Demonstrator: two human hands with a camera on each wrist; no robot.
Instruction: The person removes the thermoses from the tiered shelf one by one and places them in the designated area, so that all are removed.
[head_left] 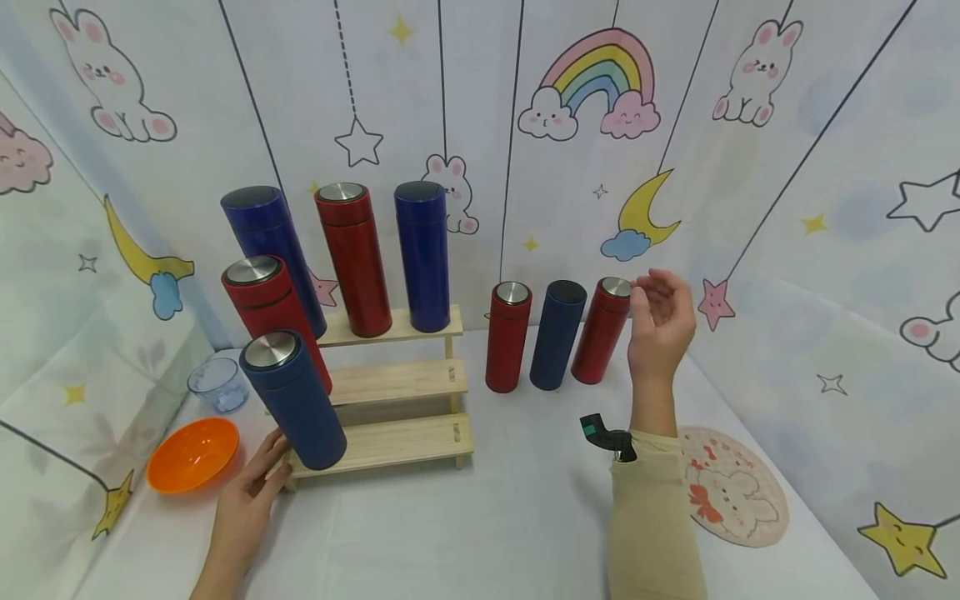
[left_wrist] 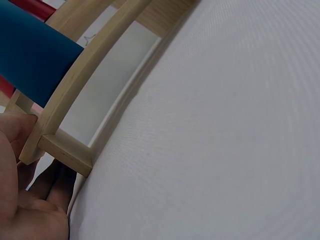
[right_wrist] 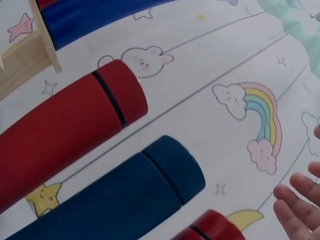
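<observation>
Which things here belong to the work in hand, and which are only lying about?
In use: left hand at the wooden rack; right hand raised beside the right red flask; the flasks on the rack and table.

Lying about: orange bowl, clear cup, bunny mat.

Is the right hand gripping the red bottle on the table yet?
No, the right hand hovers open beside the red bottle, fingers not around it.

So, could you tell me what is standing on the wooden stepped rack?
The wooden rack carries five flasks: blue, red and blue on top, red in the middle, blue lowest. That front flask hides the shelf behind it.
</observation>
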